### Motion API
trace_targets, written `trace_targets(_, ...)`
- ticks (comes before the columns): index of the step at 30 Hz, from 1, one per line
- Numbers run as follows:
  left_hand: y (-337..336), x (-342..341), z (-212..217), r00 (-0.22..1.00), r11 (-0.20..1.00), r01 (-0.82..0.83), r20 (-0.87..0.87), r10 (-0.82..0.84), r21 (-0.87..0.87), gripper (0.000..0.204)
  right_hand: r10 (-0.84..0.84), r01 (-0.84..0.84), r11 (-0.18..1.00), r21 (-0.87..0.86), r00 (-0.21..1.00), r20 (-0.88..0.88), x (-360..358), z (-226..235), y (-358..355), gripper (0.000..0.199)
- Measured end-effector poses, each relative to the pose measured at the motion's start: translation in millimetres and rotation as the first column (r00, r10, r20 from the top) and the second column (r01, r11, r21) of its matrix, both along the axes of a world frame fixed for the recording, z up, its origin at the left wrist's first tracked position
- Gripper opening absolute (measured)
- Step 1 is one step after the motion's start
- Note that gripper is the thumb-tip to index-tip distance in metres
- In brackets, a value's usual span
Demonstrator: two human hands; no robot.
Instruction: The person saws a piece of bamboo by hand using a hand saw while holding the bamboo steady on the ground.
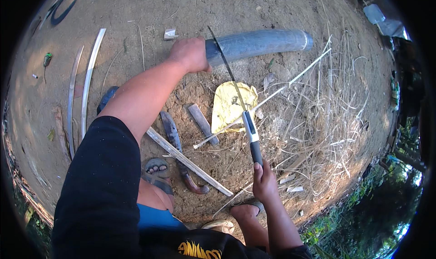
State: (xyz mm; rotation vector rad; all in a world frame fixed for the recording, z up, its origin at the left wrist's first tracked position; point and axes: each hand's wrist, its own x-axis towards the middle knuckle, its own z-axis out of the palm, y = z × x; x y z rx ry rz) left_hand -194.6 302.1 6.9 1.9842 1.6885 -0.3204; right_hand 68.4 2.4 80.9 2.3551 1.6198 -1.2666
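A blue-grey plastic pipe lies across the ground ahead of me. My left hand presses down on it with fingers wrapped over its left part. In my right hand is a hand saw with a dark-and-white handle. Its long thin blade points away from me and crosses the pipe just right of my left hand. Whether the teeth have cut in cannot be told. Behind my left forearm a blue piece shows; my arm hides whether it joins the pipe.
Below the blade lies a crumpled yellow sheet. Near my sandalled feet are a knife with a curved brown handle and a split bamboo strip. Pale shavings cover the right side. Two long strips lie left.
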Motion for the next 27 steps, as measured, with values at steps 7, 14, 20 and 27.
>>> trace_targets(7,-3.8,16.0,-1.9,0.999,0.999,-0.036,0.011,0.037,-0.013,0.083,-0.006,0.004,0.998,-0.058,0.999,-0.038,-22.9,-23.8,90.2,0.059)
trace_targets(14,-4.7,9.6,-11.6,0.994,0.995,-0.103,0.040,0.103,0.013,0.082,-0.134,0.135,0.984,-0.116,0.991,0.017,17.4,-16.2,17.8,0.053)
trace_targets(20,-8.1,4.2,-12.9,0.990,0.990,-0.140,0.023,0.140,-0.022,0.081,0.021,-0.016,0.998,-0.058,0.997,0.080,23.3,-2.8,24.8,0.049)
trace_targets(27,-14.1,18.0,-25.0,0.985,0.976,0.175,-0.023,-0.173,0.126,0.082,-0.044,0.042,0.997,-0.067,0.999,-0.031,14.5,-2.6,-12.2,0.046)
